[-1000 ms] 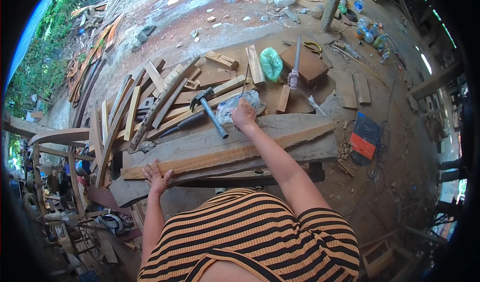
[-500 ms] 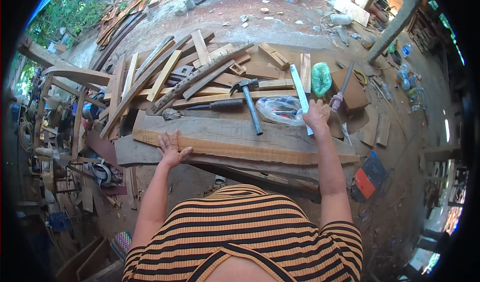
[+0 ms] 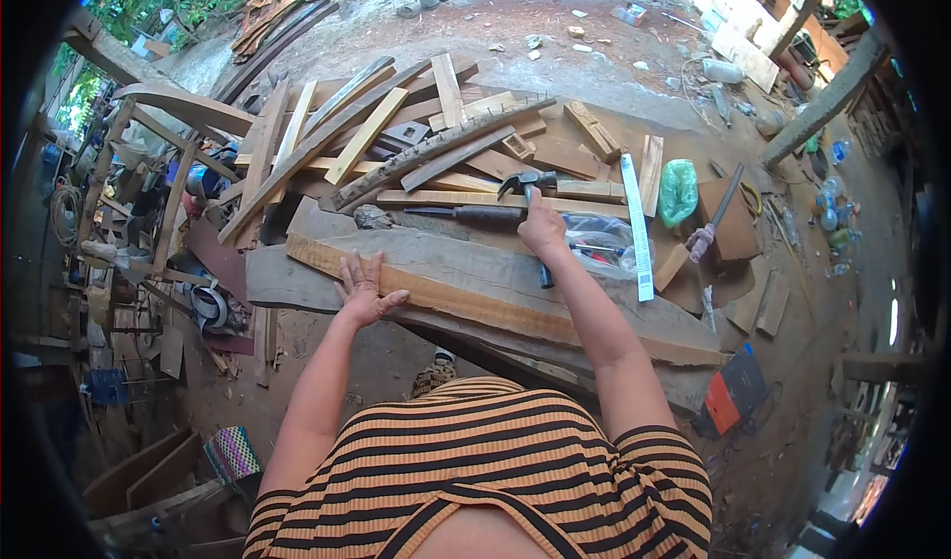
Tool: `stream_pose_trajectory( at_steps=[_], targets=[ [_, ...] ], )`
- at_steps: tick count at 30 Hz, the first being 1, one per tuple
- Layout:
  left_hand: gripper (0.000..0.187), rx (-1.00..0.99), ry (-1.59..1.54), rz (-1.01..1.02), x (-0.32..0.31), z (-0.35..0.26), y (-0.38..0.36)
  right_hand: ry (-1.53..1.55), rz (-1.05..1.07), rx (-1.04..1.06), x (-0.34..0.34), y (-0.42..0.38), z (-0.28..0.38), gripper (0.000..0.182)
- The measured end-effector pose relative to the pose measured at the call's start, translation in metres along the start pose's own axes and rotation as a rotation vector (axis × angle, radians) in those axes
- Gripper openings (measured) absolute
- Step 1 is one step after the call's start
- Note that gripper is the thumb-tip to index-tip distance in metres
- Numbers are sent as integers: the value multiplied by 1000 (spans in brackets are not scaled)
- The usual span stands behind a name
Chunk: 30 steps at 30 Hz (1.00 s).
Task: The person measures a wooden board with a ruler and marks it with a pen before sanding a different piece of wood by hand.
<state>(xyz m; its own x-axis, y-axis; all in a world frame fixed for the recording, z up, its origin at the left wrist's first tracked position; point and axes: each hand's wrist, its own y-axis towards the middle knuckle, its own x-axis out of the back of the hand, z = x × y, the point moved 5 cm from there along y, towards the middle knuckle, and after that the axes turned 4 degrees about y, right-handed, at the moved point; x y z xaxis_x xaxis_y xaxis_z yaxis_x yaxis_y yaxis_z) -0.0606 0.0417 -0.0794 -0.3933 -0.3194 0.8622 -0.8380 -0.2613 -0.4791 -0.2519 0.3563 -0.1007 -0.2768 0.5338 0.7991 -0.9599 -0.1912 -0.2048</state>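
Head cam's looking straight down at your bench: your left hand [image 3: 364, 289] is spread flat, fingers released and splayed, pressing on the near end of the long wooden plank [image 3: 495, 301] that runs off to the right of your fingertips. Your right hand [image 3: 544, 228] sits on top of the claw hammer [image 3: 533, 212], fingers curled over its handle with the head poking out just past them, though I can't tell if you've properly clenched it; the clear plastic bag [image 3: 599, 242] and a steel ruler [image 3: 637, 224] lie just right of those fingers.
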Motion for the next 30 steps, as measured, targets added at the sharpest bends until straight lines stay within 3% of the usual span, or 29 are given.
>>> stream_pose_trajectory(
  at_steps=[5, 8, 13, 18, 20, 24, 30],
  targets=[
    [114, -13, 10, -17, -5, 2, 3, 60, -167, 36, 6, -9, 25, 46],
    [114, -21, 10, -25, -7, 4, 4, 46, -109, 24, 0, -6, 39, 44],
    [113, -24, 24, -16, -7, 3, 4, -41, -214, 84, 1, -21, 50, 60],
    [111, -34, 21, -8, -4, 1, 3, 27, -298, 232, 19, -47, 85, 63],
    [111, -21, 26, -9, -4, 1, 3, 82, -260, 393, 15, -55, 106, 61],
    [110, -19, 22, -16, -2, 0, 3, 95, -143, 356, -20, -38, 114, 55],
    [110, 39, 2, -26, 2, 8, -8, 75, 68, 185, -39, -8, 76, 46]
  ],
)
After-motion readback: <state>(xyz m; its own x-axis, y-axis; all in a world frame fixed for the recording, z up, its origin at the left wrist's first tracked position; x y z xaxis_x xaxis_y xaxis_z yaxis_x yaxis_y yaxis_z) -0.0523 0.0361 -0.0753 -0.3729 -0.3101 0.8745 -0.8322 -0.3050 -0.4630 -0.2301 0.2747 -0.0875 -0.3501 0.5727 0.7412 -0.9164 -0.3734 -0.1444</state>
